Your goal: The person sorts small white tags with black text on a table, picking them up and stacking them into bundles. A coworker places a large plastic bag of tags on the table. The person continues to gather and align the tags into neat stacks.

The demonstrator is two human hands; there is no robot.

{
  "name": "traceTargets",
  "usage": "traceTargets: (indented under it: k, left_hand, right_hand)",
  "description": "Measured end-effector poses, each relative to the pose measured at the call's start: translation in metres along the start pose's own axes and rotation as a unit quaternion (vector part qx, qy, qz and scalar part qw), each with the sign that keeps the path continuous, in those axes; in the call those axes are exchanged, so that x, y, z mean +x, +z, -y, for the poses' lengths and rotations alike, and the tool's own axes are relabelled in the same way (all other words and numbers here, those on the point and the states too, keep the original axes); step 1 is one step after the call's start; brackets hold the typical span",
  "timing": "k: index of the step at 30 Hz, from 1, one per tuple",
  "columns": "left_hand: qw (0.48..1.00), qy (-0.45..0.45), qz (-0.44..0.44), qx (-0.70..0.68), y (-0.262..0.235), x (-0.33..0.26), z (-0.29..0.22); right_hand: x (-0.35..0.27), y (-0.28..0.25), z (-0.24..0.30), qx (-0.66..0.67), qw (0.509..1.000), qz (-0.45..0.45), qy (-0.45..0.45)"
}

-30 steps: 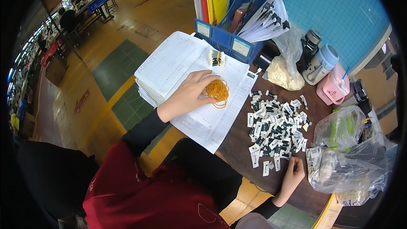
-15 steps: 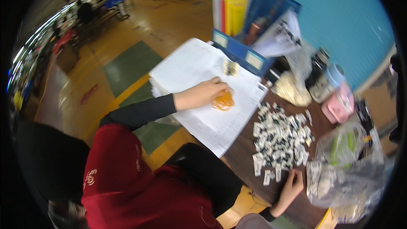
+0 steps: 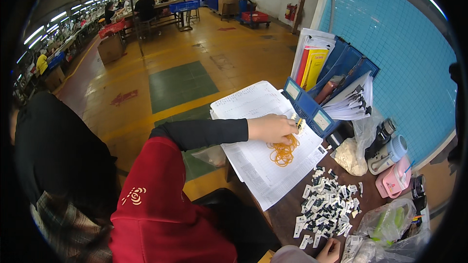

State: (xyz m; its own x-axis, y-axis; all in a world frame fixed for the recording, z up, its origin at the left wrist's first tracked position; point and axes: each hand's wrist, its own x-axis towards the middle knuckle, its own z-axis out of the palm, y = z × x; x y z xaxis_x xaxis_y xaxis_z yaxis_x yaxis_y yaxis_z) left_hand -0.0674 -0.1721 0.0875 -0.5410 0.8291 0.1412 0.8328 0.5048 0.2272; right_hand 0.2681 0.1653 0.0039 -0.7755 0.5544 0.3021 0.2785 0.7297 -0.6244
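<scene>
My left hand (image 3: pixel 274 128) reaches across the printed sheets (image 3: pixel 253 165) on the table. Its fingers are bent and drawn together over the upper edge of a heap of orange rubber bands (image 3: pixel 282 153). Their tips touch or lie close to a small yellowish-and-black piece (image 3: pixel 299 123); whether they grip it is hidden. Low in the view, my right hand (image 3: pixel 330 251) rests with curled fingers on the brown tabletop (image 3: pixel 282 220), cut off by the lower edge. Beside it spreads a pile of small white-and-black labels (image 3: pixel 329 204). What the right fingers hold, if anything, cannot be made out.
A blue file holder (image 3: pixel 312 109) with papers stands behind the sheets. A bag of pale bits (image 3: pixel 351 158), a light-blue-lidded bottle (image 3: pixel 388 153), a pink container (image 3: pixel 394 179) and plastic bags (image 3: pixel 390 221) line the right side. A person in a black head covering (image 3: pixel 58 146) is at left.
The view has tilted up, showing more of the floor and hall. My left hand has shifted from the rubber bands toward the yellowish-and-black piece. My right hand stays by the labels.
</scene>
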Motion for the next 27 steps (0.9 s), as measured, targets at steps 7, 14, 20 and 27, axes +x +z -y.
traceTargets:
  k: [7,14,20,27]
  left_hand:
    - [0.996,0.062,0.043,-0.037,0.018,-0.010,-0.009]
    - [0.996,0.068,-0.041,0.037,0.010,0.006,0.015]
    - [0.996,0.084,-0.041,-0.002,-0.009,0.004,0.008]
    - [0.993,-0.020,-0.055,-0.107,-0.038,0.012,-0.032]
  right_hand:
    - [-0.001,0.000,0.001,0.003,1.000,0.008,0.012]
    - [0.001,0.000,0.016,0.025,0.998,0.019,0.055]
    - [0.000,0.012,0.013,0.055,0.994,-0.072,0.062]
    - [0.000,0.001,0.011,0.059,0.995,-0.077,0.032]
